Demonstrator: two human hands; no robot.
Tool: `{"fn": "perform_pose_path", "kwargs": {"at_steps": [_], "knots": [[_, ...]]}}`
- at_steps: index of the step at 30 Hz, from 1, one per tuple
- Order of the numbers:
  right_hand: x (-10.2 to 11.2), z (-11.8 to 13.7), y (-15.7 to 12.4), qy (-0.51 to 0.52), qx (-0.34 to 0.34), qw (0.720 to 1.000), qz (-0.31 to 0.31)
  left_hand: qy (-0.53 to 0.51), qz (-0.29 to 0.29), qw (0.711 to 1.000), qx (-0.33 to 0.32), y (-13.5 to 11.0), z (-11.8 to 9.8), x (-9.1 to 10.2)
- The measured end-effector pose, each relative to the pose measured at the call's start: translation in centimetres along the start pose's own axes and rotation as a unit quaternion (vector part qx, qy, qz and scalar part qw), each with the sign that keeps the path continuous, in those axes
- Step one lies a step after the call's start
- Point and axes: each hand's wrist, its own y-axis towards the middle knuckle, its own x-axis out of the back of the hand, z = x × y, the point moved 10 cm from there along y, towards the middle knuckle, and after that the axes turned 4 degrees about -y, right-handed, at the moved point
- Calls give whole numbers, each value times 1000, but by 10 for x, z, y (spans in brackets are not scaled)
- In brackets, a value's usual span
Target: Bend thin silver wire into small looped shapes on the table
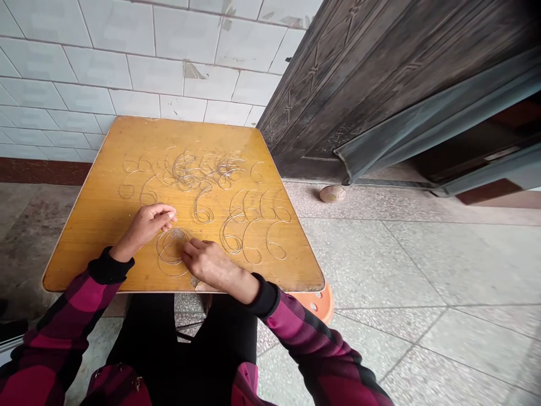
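Observation:
A coil of thin, curled wire (161, 255) lies at the near edge of the table, its loops running up to my right fingertips. My right hand (209, 264) is closed, with its fingers curled around the right side of these loops. Just above the coil, my left hand (154, 220) pinches thumb and forefinger together; what is between them is too fine to make out. To the right of my hands lie several curled wires (231, 235). One more wire curl (203, 214) rests in the middle of the table.
A tangled heap of thin wires (211, 169) spreads across the far half of the wooden table (91, 225). White tiled wall (127, 101) stands behind it. An orange stool (324, 304) shows under the right corner. A roundish stone-like object (332, 194) sits by the dark door (313, 129).

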Motion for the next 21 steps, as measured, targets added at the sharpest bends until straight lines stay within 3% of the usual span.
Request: {"fn": "perform_pose_path", "kwargs": {"at_steps": [7, 10, 12, 14, 15, 18, 21], "knots": [[6, -23, -8, 41, -38, 998, -41, 5, 22, 1000, -6, -1, -3, -5], [19, -39, -13, 160, -76, 981, -78, 4, 33, 999, -1, -1, -2, -7], [26, -52, -18, 275, -107, 949, -111, 1, 31, 1000, 3, 0, 0, -7], [25, -69, -24, 406, -162, 888, -145, -9, 4, 1000, -2, 1, 2, -1], [21, -79, -27, 476, -195, 842, -164, -20, -17, 1000, -8, 1, 2, 4], [2, -99, -36, 666, -270, 660, -219, -80, -75, 994, -18, 1, 4, 18], [-12, -103, -31, 778, -281, 509, -237, -155, -45, 986, 28, 0, 13, 10]]}}
